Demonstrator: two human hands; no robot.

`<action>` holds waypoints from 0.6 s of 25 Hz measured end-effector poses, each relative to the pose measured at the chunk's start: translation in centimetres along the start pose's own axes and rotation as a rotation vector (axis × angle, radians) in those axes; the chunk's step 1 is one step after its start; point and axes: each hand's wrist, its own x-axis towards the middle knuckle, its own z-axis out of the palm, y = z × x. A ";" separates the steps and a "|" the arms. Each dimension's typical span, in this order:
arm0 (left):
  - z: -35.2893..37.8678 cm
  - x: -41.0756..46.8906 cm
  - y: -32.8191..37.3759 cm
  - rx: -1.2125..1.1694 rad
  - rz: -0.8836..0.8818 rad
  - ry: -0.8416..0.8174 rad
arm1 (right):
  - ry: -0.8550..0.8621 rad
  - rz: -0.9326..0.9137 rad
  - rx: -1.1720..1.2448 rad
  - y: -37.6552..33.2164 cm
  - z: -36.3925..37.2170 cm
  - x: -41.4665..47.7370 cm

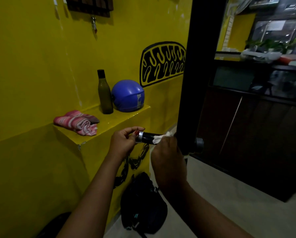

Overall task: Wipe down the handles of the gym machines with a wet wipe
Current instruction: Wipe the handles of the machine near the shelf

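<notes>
Handle (pixel 148 137) end pinched by L hand (pixel 123 141); R hand (pixel 166 152) clutches wipe (pixel 158 137), fingers hidden

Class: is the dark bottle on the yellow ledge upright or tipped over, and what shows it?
Upright: the bottle stands on its base on the ledge, cap on top.

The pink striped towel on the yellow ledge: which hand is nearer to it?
Left. The left hand pinches the silver end of the handle, just right of the towel; the right hand holds the white wipe farther right, near the black post.
</notes>
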 end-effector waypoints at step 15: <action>0.6 -0.8 0.7 -0.023 -0.031 0.032 | 0.550 0.007 0.517 1.7 6.8 -1.2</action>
